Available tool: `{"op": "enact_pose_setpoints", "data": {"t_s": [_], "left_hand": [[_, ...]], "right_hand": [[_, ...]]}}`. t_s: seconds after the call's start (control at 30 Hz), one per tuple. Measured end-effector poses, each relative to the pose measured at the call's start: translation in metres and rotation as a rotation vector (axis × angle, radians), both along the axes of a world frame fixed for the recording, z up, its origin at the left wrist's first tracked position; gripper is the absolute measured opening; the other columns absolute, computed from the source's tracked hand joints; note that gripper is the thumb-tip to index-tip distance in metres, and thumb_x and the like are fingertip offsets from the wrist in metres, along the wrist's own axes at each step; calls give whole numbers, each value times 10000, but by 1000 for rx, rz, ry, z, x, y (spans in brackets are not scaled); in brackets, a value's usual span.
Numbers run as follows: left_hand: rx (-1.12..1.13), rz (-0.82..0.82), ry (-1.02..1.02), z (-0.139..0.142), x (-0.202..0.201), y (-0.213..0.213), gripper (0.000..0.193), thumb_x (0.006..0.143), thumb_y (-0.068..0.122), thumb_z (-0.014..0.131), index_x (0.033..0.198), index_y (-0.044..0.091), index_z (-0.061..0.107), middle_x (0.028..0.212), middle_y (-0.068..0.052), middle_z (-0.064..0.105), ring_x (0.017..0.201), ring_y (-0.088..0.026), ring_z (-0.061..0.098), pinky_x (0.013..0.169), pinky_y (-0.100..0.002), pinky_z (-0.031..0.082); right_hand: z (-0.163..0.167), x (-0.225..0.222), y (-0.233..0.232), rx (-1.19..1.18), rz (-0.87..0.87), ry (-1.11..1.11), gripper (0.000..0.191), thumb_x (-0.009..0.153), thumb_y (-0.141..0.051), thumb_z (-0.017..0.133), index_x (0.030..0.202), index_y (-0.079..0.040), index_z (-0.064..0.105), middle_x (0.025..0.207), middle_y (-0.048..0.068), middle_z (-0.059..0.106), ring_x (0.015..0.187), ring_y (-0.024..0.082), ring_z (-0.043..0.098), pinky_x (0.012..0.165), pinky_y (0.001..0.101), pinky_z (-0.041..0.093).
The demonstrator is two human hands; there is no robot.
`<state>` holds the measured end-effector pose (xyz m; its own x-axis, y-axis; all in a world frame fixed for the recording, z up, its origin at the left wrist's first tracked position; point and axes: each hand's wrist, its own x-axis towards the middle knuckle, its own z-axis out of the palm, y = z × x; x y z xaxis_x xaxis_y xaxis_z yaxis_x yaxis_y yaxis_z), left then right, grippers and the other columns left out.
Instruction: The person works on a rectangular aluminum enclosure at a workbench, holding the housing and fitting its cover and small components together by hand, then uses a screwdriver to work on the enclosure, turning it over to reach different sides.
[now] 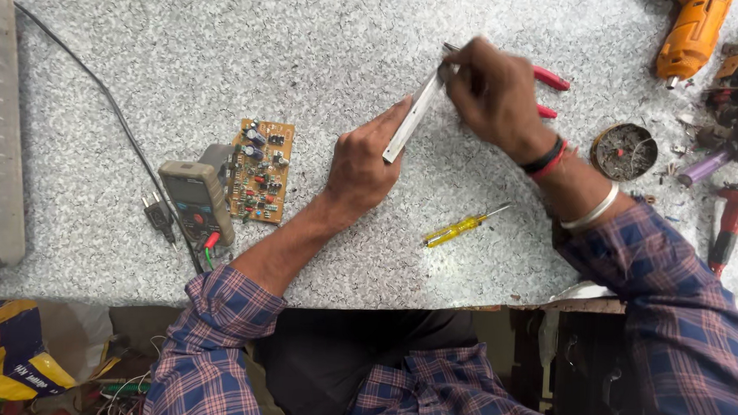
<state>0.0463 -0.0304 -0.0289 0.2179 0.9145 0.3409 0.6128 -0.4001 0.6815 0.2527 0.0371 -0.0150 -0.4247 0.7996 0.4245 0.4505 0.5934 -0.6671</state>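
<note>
— What is being held over the speckled counter?
— A flat silvery metal strip (411, 119), long and narrow, is tilting diagonally, its upper end pointing up and right.
— And at that end?
— Red-handled pliers (545, 83) are meeting it, handles sticking out right.

I count one circuit board (261, 171), one multimeter (197, 200), one yellow screwdriver (460, 227), one red-handled pliers (548, 78), one orange rotary tool (692, 34), one round tin (624, 151).

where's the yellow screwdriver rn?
Head view: the yellow screwdriver lies loose on the speckled worktop, right of centre near the front edge, below the right hand, untouched by either hand.
</note>
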Motion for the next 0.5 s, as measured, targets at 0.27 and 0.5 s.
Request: {"op": "enact_pose_setpoints", "data": {"t_s": [0.27, 0.5], "left_hand": [[-13, -11, 27, -1, 0, 1, 555, 921, -27, 658, 1462, -12, 534, 1317, -273, 666, 1110, -388, 728, 927, -412, 627], [95, 4, 40, -2, 1, 2, 588, 893, -43, 655, 1469, 1, 545, 1296, -263, 676, 1125, -392, 730, 959, -431, 623]], "right_hand": [[4, -5, -10, 128, 247, 43, 71, 956, -27, 695, 990, -87, 678, 727, 34, 634, 620, 184, 649, 565, 335, 503], [10, -5, -7, 169, 309, 4, 150, 857, -25, 708, 986, -102, 706, 727, 22, 642, 644, 203, 659, 598, 339, 520]]}}
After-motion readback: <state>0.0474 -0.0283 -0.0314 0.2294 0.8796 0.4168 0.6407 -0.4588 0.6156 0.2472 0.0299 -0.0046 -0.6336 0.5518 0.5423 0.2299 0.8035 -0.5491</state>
